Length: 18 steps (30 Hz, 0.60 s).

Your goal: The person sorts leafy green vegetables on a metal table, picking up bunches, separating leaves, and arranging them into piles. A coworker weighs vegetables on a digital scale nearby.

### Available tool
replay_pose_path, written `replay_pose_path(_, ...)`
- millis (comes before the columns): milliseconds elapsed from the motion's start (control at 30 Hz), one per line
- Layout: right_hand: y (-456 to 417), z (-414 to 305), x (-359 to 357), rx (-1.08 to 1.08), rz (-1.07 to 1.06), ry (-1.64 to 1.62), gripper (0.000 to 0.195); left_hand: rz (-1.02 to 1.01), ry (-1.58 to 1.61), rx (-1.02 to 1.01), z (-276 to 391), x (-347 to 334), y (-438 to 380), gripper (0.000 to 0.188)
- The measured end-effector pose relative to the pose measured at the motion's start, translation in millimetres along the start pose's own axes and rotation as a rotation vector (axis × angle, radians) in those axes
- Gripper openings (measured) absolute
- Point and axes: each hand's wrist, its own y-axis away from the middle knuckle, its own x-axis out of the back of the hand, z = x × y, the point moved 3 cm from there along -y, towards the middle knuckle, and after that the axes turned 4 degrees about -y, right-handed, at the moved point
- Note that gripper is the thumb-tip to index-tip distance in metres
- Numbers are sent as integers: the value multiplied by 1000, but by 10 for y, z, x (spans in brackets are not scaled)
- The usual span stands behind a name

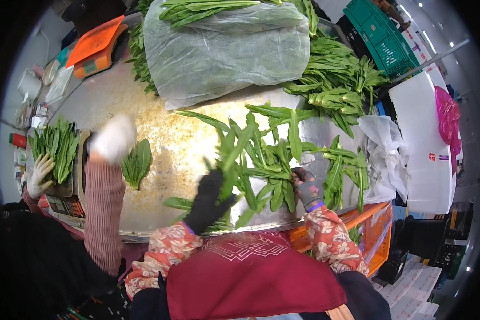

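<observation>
Long green leaves [260,160] lie loose on a metal table [164,176] in front of me. My left hand [210,200], in a black glove and blurred, is around some upright leaves [230,164] at the near middle; whether the fingers close on them is unclear. My right hand [307,188], in a dark patterned glove, has its fingers curled at the stem end of a leaf on the right of the loose heap; its grip is partly hidden. More loose leaves [336,176] lie just right of it.
At the left a co-worker's white-gloved hands [114,138] are near leaves on a scale [64,206] and a small bunch [137,164]. Stacked greens [336,76] and a translucent sheet [228,52] lie at the back. An orange scale [92,62], white plastic bags [384,160] and an orange crate [380,240] flank the table.
</observation>
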Motion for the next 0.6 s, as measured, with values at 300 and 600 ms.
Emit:
replay_pose_path(300,119,-216,95,-164,-87,-679,30,119,245,136,126,268,-168,36)
replay_pose_path(600,134,-15,-123,-9,-38,-490,30,25,623,352,193,393,-63,30)
